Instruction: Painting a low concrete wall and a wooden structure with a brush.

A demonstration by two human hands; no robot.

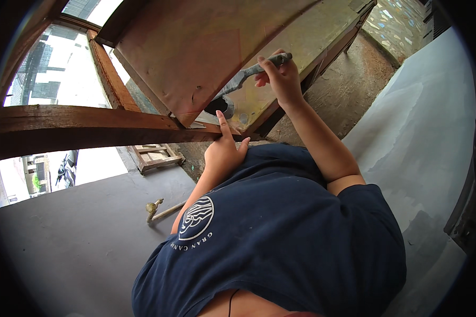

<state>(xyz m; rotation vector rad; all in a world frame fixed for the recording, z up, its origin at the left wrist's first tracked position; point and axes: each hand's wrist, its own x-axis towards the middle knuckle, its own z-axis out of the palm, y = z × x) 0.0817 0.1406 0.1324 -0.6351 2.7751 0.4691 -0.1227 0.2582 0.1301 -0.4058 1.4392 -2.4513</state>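
Note:
My right hand (285,79) grips the handle of a paintbrush (248,73) coated in grey paint. The brush slants down to the left, its lower end over a grey-smeared container (231,109) with a dark opening. A corner of a brownish-yellow board (182,51) covers part of the brush and container. My left hand (226,144) has its index finger extended at the container's near edge, thumb apart; whether the fingertip touches the rim I cannot tell. Beneath the container lies a yellowish, paint-spotted tabletop (285,81).
A wooden beam (83,123) runs from the left to the container, below a window frame. A grey wall (95,206) with a pipe and tap (152,208) stands at lower left. A grey-painted surface (412,130) spans the right side, beside a rough floor (341,95).

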